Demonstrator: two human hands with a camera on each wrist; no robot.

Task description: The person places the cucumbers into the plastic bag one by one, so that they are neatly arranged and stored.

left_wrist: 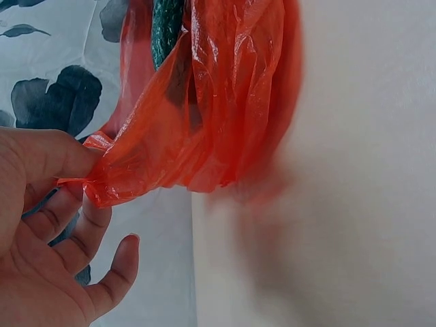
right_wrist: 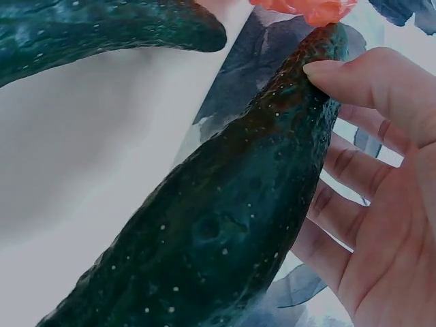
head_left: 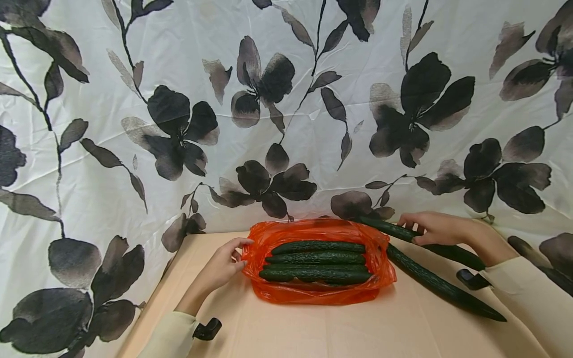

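An orange-red plastic bag [head_left: 313,296] lies on the table with several dark green cucumbers [head_left: 318,258] side by side in its opening. At the bag's left end, my left hand [head_left: 226,263] pinches a gathered corner of the plastic between thumb and fingers; the left wrist view shows the film [left_wrist: 157,157] stretched from that pinch. My right hand [head_left: 440,229] grips a long cucumber [head_left: 452,252], thumb on one side and fingers on the other. That cucumber's far tip reaches the bag's back right edge. Just below it another cucumber [head_left: 443,283] lies slantwise on the table, its upper end at the bag.
The light wooden-toned table [head_left: 358,333] stretches toward the front. Behind it hangs a white cloth [head_left: 286,129] with dark flower prints, close to the table's back and left edges. Black wrist cameras [head_left: 207,329] sit under both sleeves.
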